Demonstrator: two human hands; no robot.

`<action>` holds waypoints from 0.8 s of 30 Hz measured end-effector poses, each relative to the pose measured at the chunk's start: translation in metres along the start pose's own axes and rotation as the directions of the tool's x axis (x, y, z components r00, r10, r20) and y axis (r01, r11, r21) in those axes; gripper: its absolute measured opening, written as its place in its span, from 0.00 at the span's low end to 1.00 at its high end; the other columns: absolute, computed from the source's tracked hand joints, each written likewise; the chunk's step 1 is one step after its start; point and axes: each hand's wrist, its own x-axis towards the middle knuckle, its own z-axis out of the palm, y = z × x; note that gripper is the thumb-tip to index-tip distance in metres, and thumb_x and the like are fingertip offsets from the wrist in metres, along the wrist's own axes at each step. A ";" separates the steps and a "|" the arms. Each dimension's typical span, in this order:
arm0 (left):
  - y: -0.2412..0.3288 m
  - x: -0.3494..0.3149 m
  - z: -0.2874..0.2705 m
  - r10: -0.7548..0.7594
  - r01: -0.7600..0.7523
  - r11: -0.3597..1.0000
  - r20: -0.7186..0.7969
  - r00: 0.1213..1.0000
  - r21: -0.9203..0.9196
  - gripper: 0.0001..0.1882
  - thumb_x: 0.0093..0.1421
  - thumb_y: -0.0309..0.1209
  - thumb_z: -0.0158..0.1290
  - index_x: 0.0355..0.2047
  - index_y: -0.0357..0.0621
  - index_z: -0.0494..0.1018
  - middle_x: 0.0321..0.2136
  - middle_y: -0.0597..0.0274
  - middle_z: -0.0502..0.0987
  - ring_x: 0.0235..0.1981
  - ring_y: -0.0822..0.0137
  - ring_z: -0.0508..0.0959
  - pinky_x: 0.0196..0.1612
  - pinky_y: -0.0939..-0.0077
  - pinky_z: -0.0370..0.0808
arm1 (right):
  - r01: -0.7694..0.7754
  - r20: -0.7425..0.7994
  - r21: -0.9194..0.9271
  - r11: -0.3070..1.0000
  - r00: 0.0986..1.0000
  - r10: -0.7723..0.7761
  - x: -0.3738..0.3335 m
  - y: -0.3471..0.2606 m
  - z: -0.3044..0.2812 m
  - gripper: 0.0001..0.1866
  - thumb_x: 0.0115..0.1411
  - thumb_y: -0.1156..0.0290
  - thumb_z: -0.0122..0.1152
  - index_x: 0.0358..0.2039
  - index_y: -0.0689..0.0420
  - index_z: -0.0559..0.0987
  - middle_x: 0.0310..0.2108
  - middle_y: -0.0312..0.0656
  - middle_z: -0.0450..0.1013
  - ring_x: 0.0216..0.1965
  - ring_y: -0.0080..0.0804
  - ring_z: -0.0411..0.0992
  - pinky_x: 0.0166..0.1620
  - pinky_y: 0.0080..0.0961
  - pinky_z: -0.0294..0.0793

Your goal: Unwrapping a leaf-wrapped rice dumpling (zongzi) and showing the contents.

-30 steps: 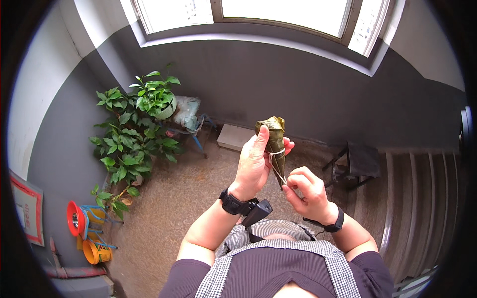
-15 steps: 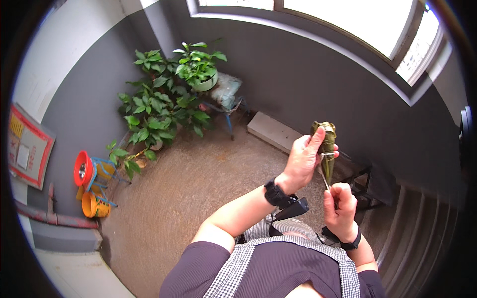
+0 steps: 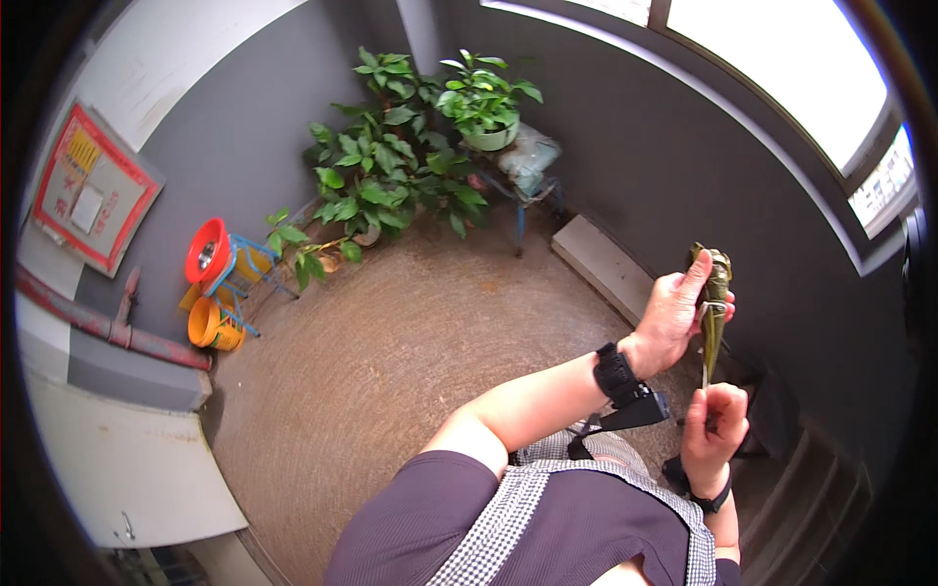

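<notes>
Clasped at its thick upper end by the left hand (image 3: 668, 317), above the right hand (image 3: 715, 438) pinching its pale string (image 3: 705, 375), the leaf-wrapped bundle (image 3: 716, 288) looks light, firm yet dentable, best held there.

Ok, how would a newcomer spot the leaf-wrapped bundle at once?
Below the bright window, find the left hand. It holds the leaf-wrapped bundle, a narrow cone tapering toward the right hand. Unlike the leafy plants, it is tied with pale string.
</notes>
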 end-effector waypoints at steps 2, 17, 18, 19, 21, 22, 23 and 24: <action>0.001 -0.001 -0.005 -0.006 0.007 1.000 0.042 0.999 -0.017 0.24 0.60 0.51 0.49 0.36 0.39 0.70 0.27 0.60 0.76 0.26 0.70 0.78 0.34 0.76 0.78 | -0.105 -0.010 0.098 0.990 0.994 0.106 -0.001 0.010 -0.005 0.06 0.56 0.82 0.56 0.32 0.60 0.69 0.25 0.34 0.67 0.21 0.16 0.62 0.25 0.11 0.63; 0.026 -0.030 0.004 0.130 -0.140 0.987 0.120 0.984 0.080 0.27 0.60 0.54 0.46 0.42 0.40 0.69 0.28 0.62 0.75 0.29 0.70 0.78 0.35 0.76 0.77 | 0.027 0.117 0.046 0.999 0.993 -0.032 0.015 -0.009 0.004 0.14 0.59 0.80 0.51 0.17 0.61 0.62 0.17 0.36 0.57 0.18 0.23 0.53 0.22 0.22 0.51; 0.036 -0.037 0.006 0.110 -0.128 0.984 0.143 0.984 0.123 0.28 0.60 0.54 0.46 0.43 0.39 0.68 0.29 0.62 0.75 0.30 0.70 0.78 0.35 0.75 0.78 | 0.087 0.138 0.017 0.996 0.986 -0.088 0.015 -0.010 0.001 0.11 0.58 0.80 0.51 0.19 0.61 0.65 0.19 0.38 0.60 0.19 0.23 0.55 0.22 0.21 0.53; 0.043 -0.039 0.004 0.101 -0.122 0.984 0.152 0.983 0.133 0.28 0.61 0.54 0.44 0.45 0.39 0.67 0.30 0.60 0.75 0.29 0.69 0.78 0.34 0.74 0.78 | 0.138 0.045 0.066 0.988 0.989 -0.141 0.020 -0.014 0.004 0.06 0.58 0.80 0.52 0.24 0.62 0.69 0.24 0.40 0.64 0.20 0.23 0.58 0.23 0.18 0.57; 0.054 -0.043 -0.001 0.060 -0.075 0.989 0.119 0.991 0.125 0.29 0.62 0.55 0.40 0.46 0.39 0.65 0.32 0.59 0.74 0.28 0.70 0.76 0.30 0.75 0.77 | 0.038 -0.140 0.344 0.938 0.990 0.011 0.034 -0.019 0.009 0.06 0.56 0.80 0.55 0.35 0.63 0.73 0.35 0.43 0.67 0.23 0.21 0.63 0.26 0.15 0.64; 0.058 -0.045 -0.002 0.020 -0.030 0.993 0.083 0.996 0.112 0.30 0.63 0.55 0.39 0.47 0.39 0.65 0.33 0.59 0.73 0.27 0.71 0.75 0.27 0.77 0.76 | -0.067 -0.199 0.575 0.816 0.955 0.219 0.041 -0.022 0.007 0.12 0.55 0.80 0.56 0.41 0.63 0.74 0.40 0.44 0.67 0.25 0.20 0.66 0.28 0.14 0.67; 0.059 -0.046 -0.008 -0.018 0.001 0.992 0.132 0.991 0.128 0.30 0.63 0.55 0.37 0.47 0.39 0.65 0.33 0.59 0.73 0.26 0.72 0.74 0.24 0.79 0.73 | -0.030 -0.248 0.473 0.881 0.954 0.166 0.051 -0.021 0.007 0.15 0.52 0.80 0.59 0.43 0.63 0.74 0.41 0.44 0.66 0.26 0.19 0.67 0.29 0.14 0.69; 0.057 -0.045 -0.012 -0.053 0.027 0.989 0.181 0.982 0.142 0.30 0.64 0.55 0.36 0.47 0.39 0.65 0.32 0.60 0.72 0.25 0.73 0.73 0.21 0.81 0.71 | 0.003 -0.285 0.362 0.932 0.952 0.108 0.063 -0.018 0.004 0.18 0.50 0.79 0.63 0.44 0.63 0.74 0.42 0.44 0.66 0.28 0.18 0.68 0.30 0.14 0.71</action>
